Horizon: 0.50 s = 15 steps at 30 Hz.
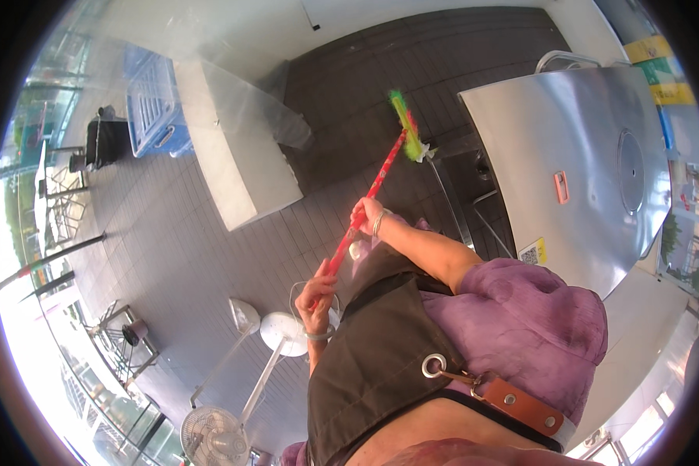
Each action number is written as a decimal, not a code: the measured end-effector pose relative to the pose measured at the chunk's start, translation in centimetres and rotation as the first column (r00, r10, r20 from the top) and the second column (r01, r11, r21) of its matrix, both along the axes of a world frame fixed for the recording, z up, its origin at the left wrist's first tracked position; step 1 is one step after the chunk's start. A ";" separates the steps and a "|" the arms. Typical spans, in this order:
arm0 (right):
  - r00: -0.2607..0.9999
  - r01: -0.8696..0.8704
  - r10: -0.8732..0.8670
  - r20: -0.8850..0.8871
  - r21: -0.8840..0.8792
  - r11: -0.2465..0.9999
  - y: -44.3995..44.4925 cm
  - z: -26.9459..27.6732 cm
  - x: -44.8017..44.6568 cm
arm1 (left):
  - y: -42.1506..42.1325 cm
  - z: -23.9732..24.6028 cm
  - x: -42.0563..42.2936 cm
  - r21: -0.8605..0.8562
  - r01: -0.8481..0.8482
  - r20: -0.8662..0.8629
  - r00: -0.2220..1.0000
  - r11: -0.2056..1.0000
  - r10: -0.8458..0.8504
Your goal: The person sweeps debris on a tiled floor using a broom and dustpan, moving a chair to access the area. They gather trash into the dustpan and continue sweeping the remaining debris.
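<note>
Both my hands grip the red patterned handle (378, 177) of a broom, held at a slant in front of my apron. My right hand (368, 215) is closed around the middle of the handle, and my left hand (317, 297) holds its upper end near my waist. Down on the dark plank-patterned floor (349, 125) rests the green and red bristled broom head (406, 125). A pale crumpled scrap (426, 152) touches its near end, close to the foot of a metal table frame (451, 195).
A stainless steel table (553, 151) stands at right, bearing a round lid and an orange-pink object (561, 187). Left are a white counter block (239, 145) and blue plastic crates (157, 110). A pedestal fan (214, 437) and long-handled dustpan (244, 316) stand near my left side.
</note>
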State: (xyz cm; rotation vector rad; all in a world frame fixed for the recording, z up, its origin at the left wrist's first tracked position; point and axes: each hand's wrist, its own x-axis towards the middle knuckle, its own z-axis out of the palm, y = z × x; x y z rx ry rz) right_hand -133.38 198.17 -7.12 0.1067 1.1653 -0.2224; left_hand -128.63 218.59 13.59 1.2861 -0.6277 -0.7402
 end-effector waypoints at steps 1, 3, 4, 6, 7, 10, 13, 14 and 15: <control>0.999 0.004 -0.004 0.032 -0.001 1.000 -0.1 0.1 0.0 | -0.2 0.0 0.0 -0.012 -0.002 -0.016 1.000 1.000 0.002; 0.997 0.045 -0.043 0.058 -0.021 0.999 -0.6 0.2 -0.2 | -0.7 -0.1 0.0 -0.021 0.004 -0.039 0.999 1.000 -0.004; 0.997 0.029 -0.025 0.075 -0.045 0.999 -0.9 0.3 -0.4 | -0.9 -0.2 -0.1 -0.039 0.032 -0.039 0.999 0.999 -0.033; 0.995 0.011 -0.004 0.105 -0.069 0.998 -1.7 0.5 -0.8 | -1.3 -0.3 -0.3 -0.055 0.071 -0.050 0.996 0.996 -0.074; 0.996 0.008 -0.002 0.094 -0.062 0.998 -2.2 0.7 -1.1 | -1.4 -0.3 -0.5 -0.042 0.115 -0.020 0.993 0.992 -0.116; 0.997 0.046 -0.038 0.060 -0.135 0.990 -3.8 1.7 -1.5 | -2.1 0.1 -1.2 0.005 0.184 0.033 0.982 0.983 -0.184; 0.987 0.037 -0.009 0.163 -0.168 0.985 -4.8 3.1 -1.3 | -2.5 1.1 -1.3 -0.005 0.150 0.078 0.986 0.989 -0.149; 0.985 0.044 -0.014 0.172 -0.174 0.984 -5.0 3.6 -1.1 | -2.6 1.4 -1.1 -0.006 0.159 0.070 0.985 0.987 -0.159; 0.988 0.022 0.008 0.155 -0.187 0.982 -5.2 4.0 -1.0 | -2.7 1.8 -1.0 -0.020 0.164 0.073 0.984 0.986 -0.162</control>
